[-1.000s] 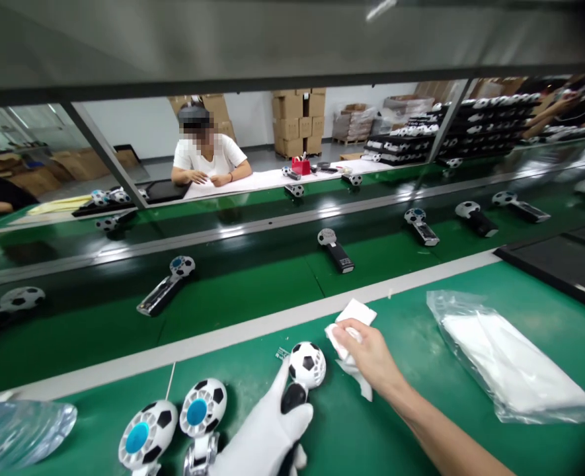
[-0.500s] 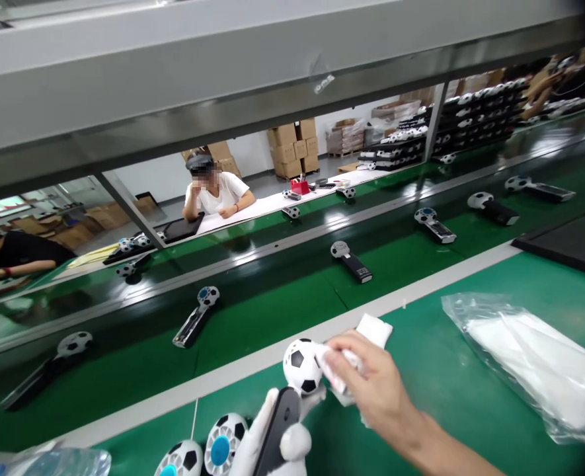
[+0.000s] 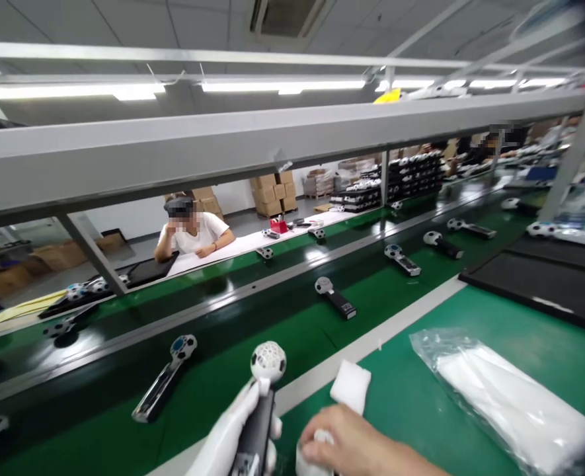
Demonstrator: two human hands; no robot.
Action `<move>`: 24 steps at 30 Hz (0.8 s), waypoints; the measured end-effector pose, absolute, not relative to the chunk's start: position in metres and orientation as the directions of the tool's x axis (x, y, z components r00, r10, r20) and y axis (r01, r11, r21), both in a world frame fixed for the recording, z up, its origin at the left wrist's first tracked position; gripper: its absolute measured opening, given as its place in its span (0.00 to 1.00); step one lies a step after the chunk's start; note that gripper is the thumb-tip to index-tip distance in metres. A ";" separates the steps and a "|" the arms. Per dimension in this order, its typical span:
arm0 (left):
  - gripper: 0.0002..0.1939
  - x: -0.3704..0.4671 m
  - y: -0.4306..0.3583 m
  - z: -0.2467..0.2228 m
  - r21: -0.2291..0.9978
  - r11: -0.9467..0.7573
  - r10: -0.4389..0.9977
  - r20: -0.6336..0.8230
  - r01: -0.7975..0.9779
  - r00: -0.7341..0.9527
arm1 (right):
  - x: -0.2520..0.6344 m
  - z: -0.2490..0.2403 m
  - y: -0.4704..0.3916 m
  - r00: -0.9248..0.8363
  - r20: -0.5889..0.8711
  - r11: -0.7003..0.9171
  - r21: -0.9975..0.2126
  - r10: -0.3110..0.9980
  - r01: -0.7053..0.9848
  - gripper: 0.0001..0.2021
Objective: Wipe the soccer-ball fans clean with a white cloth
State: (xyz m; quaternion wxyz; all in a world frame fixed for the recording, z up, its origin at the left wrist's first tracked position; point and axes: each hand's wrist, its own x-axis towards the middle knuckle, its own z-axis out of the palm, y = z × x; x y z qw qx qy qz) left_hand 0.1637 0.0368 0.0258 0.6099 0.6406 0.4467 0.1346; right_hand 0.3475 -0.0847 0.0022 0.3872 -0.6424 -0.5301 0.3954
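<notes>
My left hand point(image 3: 225, 433), in a white glove, is closed round the black handle of a handheld fan point(image 3: 268, 362). The fan's football-patterned head points up and away, with a mesh-like white face showing. At the lower middle, my bare right hand point(image 3: 342, 436) has its fingers bent round a crumpled white cloth point(image 3: 312, 463), which the fingers and the frame edge partly hide. Just beyond that hand a white foam-like pad point(image 3: 351, 387) lies on the green worktop. The two hands are apart, and the right one does not touch the fan.
Beyond the worktop runs a green conveyor belt point(image 3: 213, 390) with several football-headed fans, one fan point(image 3: 168, 377) lying at left. A plastic bag of white material point(image 3: 500, 396) and black trays point(image 3: 535, 284) are at right. A person point(image 3: 193, 231) sits across the line under a grey overhead beam point(image 3: 223, 142).
My view has tilted up. The right hand has come away from the fan head, down towards me, with the cloth. My left hand has turned the fan, and its mesh face now shows.
</notes>
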 end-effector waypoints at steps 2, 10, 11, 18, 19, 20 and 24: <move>0.19 0.188 0.072 0.024 0.865 0.031 0.803 -0.320 0.501 0.503 | 0.360 0.015 -0.086 0.143 -0.107 -0.166 -0.839 0.984 0.518 0.13; 0.30 0.237 0.139 -0.008 0.507 -0.264 0.933 -0.080 0.820 0.350 | 0.501 0.043 -0.008 0.691 0.017 -0.591 -0.503 0.723 0.630 0.17; 0.31 0.238 0.136 -0.010 0.467 -0.298 0.928 -0.063 0.833 0.368 | 0.514 0.039 -0.001 0.713 -0.007 -0.628 -0.479 0.701 0.613 0.16; 0.33 0.236 0.087 0.008 0.520 -0.309 0.888 -0.142 0.797 0.437 | 0.543 0.018 0.014 0.728 -0.143 -0.672 -0.533 0.670 0.513 0.11; 0.33 0.235 0.080 0.012 0.596 -0.287 0.874 -0.158 0.750 0.459 | 0.543 0.020 0.012 0.725 -0.160 -0.665 -0.564 0.670 0.490 0.11; 0.33 0.233 0.072 0.016 0.671 -0.249 0.854 -0.189 0.698 0.486 | 0.541 0.022 0.010 0.717 -0.177 -0.650 -0.602 0.674 0.463 0.11; 0.38 0.232 0.046 0.021 0.926 0.085 0.730 -0.309 0.368 0.610 | 0.512 0.038 -0.013 0.618 -0.181 -0.482 -0.797 0.765 0.363 0.16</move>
